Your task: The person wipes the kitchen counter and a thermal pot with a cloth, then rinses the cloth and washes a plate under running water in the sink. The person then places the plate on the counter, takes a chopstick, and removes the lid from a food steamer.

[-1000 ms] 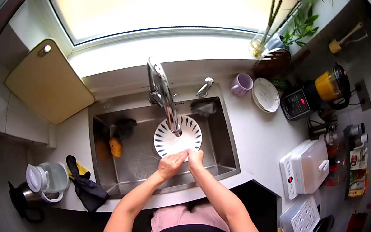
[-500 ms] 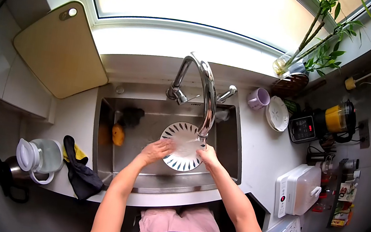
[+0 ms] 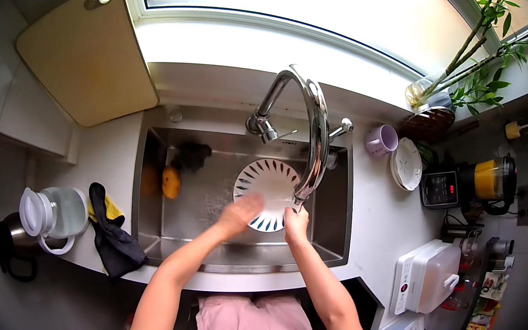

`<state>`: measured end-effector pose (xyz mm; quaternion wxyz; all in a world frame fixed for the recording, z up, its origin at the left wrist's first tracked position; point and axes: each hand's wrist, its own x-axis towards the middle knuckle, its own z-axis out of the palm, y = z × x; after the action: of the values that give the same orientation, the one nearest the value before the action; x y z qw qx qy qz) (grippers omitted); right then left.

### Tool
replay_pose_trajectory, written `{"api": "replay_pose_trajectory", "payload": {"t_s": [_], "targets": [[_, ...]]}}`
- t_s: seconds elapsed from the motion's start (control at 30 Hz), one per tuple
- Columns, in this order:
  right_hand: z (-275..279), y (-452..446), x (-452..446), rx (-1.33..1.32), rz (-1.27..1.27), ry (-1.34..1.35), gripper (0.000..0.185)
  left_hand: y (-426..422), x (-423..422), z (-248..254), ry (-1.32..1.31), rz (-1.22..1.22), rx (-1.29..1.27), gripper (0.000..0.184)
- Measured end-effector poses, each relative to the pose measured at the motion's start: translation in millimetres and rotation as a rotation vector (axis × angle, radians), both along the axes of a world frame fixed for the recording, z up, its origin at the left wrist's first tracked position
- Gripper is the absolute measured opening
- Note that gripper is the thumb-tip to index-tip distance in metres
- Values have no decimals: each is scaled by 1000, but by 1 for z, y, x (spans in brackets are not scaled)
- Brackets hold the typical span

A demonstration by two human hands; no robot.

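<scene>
A white plate with dark leaf-like marks round its rim is held in the steel sink, below the curved faucet. My right hand grips the plate's lower right edge, just under the spout. Over the plate's lower left part lies my left hand, its fingers smeared by motion. A yellow-orange object and a dark wad rest at the sink's left side.
Left of the sink are a cutting board, a glass pitcher and dark gloves. To the right stand a purple mug, white dishes, a blender and a white appliance.
The view has shifted, with the faucet now farther right. Both hands were together at the plate's lower edge; they have parted, my left hand moving over its left side.
</scene>
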<state>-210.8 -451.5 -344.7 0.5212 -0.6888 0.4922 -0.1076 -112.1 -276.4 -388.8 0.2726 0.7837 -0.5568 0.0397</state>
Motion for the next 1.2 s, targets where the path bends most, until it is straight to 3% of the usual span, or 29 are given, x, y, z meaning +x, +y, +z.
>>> {"api": "replay_pose_trajectory", "payload": {"t_s": [0.07,0.13,0.17,0.2,0.27,0.33,0.4,0.47,0.53,0.57,0.6,0.67,0.7,0.73,0.8,0.87,0.93,1.0,1.03,1.13,1.2], "targets": [[14,-13,9,75,82,77,34,-3,2,10,113,-131,-111,54],[41,-31,16,107,324,232,34,8,26,4,-80,-205,-60,51],[83,-26,28,84,370,324,32,16,34,-9,-74,-203,56,45],[79,-25,25,84,371,325,32,15,33,3,-74,-201,56,45],[57,-18,12,127,86,-130,31,6,28,41,-238,-51,-108,42],[26,17,-1,-85,-96,-241,31,-10,0,43,-113,-40,-193,38],[2,22,2,142,-225,-236,31,-20,-26,60,-9,-35,-230,40],[7,10,1,190,-130,-135,32,-11,-18,45,8,-68,-228,46],[21,4,-2,61,14,-150,33,7,12,32,82,-108,-124,52],[34,7,-2,-76,84,-69,34,13,18,26,140,-7,9,56],[35,13,0,-92,43,-66,33,8,11,20,145,-7,7,56],[27,7,6,-117,-11,-77,22,-6,-1,22,-87,84,-63,56],[22,0,10,-115,-12,-85,22,-8,-9,29,48,-69,-165,51],[17,-14,11,-68,107,1,26,-8,-8,31,68,-141,-205,44],[24,-32,13,44,281,119,31,2,21,19,-147,-201,-145,40],[125,-26,35,111,411,387,30,20,43,17,-128,-148,-87,36],[76,-38,19,273,122,-17,27,16,43,48,-231,-149,-149,30],[57,-22,6,314,-101,-308,30,11,22,61,-73,-177,-239,22],[44,-24,6,525,-201,-409,36,5,9,73,141,-166,-256,17],[4,-51,20,1106,-125,-379,41,3,11,102,462,-99,-155,7],[12,-39,41,1204,-107,-379,42,3,23,111,655,-14,-105,14]]}}
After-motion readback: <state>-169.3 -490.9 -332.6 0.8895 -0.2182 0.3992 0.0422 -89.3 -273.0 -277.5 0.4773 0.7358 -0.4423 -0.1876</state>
